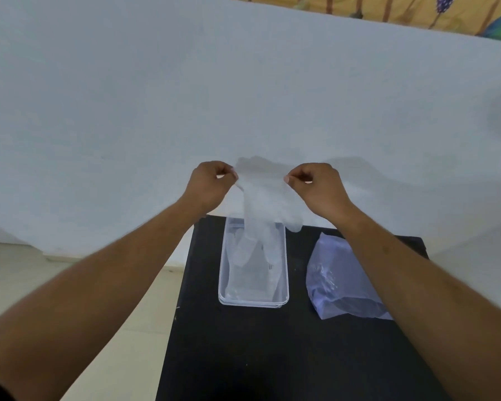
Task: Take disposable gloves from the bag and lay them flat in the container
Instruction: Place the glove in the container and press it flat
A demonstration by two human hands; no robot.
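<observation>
Pale blue-white wall fills the background behind a small black bench (pixel 243 357). Above its far edge, the left hand (pixel 207 185) and right hand (pixel 320 188) each pinch a corner of one thin translucent disposable glove (pixel 265 198) at its cuff, stretching it between them, fingers dangling toward the clear rectangular plastic container (pixel 284 273) below. Gloves already seem to lie inside, though I cannot count them. Right of the container rests the crinkled bluish plastic bag (pixel 340 282). Such film is probably feather-light, limp and clingy; holding both cuff corners should keep it spread while lowering.
</observation>
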